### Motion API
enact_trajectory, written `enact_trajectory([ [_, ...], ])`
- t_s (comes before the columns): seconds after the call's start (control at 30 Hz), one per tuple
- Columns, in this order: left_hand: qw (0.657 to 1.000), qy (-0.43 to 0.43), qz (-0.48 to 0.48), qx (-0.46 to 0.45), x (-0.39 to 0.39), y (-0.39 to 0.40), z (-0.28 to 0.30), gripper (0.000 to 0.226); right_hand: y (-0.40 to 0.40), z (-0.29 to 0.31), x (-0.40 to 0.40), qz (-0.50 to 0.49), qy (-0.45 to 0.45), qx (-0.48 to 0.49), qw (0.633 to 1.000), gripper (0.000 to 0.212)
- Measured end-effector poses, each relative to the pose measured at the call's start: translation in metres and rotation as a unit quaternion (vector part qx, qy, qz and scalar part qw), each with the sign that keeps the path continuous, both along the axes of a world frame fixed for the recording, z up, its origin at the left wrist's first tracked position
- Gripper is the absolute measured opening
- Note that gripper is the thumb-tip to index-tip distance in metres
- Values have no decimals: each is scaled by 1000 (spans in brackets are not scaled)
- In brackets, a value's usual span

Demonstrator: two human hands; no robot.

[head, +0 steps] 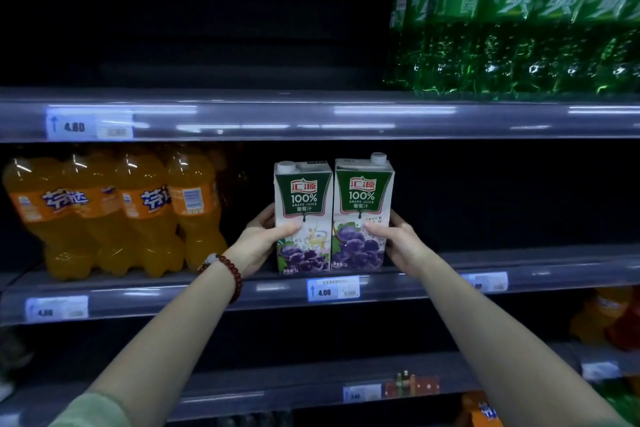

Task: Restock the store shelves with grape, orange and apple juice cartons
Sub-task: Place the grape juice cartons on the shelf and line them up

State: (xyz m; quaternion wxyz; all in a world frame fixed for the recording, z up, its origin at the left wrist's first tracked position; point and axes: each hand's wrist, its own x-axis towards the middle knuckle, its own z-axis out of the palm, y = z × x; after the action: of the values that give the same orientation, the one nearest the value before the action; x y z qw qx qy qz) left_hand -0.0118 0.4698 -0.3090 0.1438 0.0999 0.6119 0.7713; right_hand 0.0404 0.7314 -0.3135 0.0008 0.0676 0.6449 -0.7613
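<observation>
You have two grape juice cartons standing upright and touching side by side at the front of the middle shelf [450,282], just above the blue price tag [333,289]. Your left hand [261,243] wraps the left carton [302,215] from its outer side, thumb laid across the printed front and the other fingers curled round behind, mostly hidden. Your right hand [398,239] mirrors that on the right carton [362,211], thumb on the front face, fingers round the far side and mostly out of sight. The step in hand looks like seating this pair, so keep both hands squeezing inward evenly, so the cartons move as one block and neither one twists. Slide them rather than lift, keeping the bases flat on the shelf, and push straight back if you mean to leave room in front for more. Keep the green labels facing out and square to the shelf lip. The orange soda bottles [114,215] stand a little to the left with a dark gap between; stay clear of them so your wrist, with its bead bracelet [230,274], doesn't knock one over. Release only once both cartons stand steady, easing the thumbs off first. No orange or apple juice cartons are in sight yet, so leave the open space to the right for those.
</observation>
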Motion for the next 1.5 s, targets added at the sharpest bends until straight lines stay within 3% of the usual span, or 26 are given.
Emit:
enact_trajectory([
  [0.13,996,16,53,-71,10,0,4,65,-7,3,15,-53,4,145,988,78],
  [0.33,964,39,149,-219,27,8,17,67,-32,21,35,-143,-25,342,928,47],
  [0.47,921,73,164,-346,41,6,35,57,-44,40,47,-147,-81,385,908,36],
  [0.67,921,79,83,-372,66,-18,72,47,-70,76,74,-148,-123,425,884,43],
  [0.83,878,183,35,-441,84,-48,98,34,-108,110,97,-95,-75,490,863,22],
  [1.1,798,249,-14,-549,110,-122,128,25,-173,148,111,37,-76,570,817,23],
  [1.23,774,217,-13,-595,116,-167,142,18,-212,157,101,145,-72,597,785,22],
  [1.5,753,131,104,-636,148,-270,174,17,-321,179,72,295,4,599,744,23],
])
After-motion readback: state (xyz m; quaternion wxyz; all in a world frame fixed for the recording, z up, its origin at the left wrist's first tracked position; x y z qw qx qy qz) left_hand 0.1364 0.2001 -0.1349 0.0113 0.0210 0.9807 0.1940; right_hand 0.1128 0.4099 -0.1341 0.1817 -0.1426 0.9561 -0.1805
